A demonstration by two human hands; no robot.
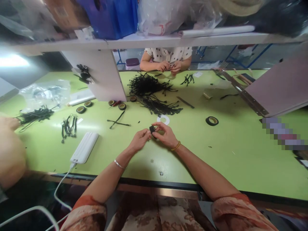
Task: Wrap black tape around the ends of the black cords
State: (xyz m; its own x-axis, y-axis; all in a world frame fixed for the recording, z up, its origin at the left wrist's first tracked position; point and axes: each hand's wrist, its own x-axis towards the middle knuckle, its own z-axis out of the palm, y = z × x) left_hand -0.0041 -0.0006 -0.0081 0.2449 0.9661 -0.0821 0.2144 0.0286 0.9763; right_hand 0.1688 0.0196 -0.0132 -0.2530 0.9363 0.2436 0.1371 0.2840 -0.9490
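Note:
Near the middle of the green table, a small black object (152, 129) with a thin dark loop is pinched between both my hands. From its left side the thumb and fingers of my left hand (140, 140) are closed on it. My right hand (166, 134) grips its right side, with thumb and forefinger around it. What kind of thing it is cannot be made out, as fingers cover part of it. Just beyond lies a white ring (166, 117). Two black cords (117, 122) lie crossed to the left, and a large heap of black cords (146, 84) sits farther back.
Black tape rolls (212, 121) lie on the table (192, 150). A white power bank (85, 147) with a cable stands left, near smaller cord bunches (69, 126). Across the table are another person's hands (170, 66); someone's arm (11, 150) reaches in from the left. A shelf (154, 42) spans above.

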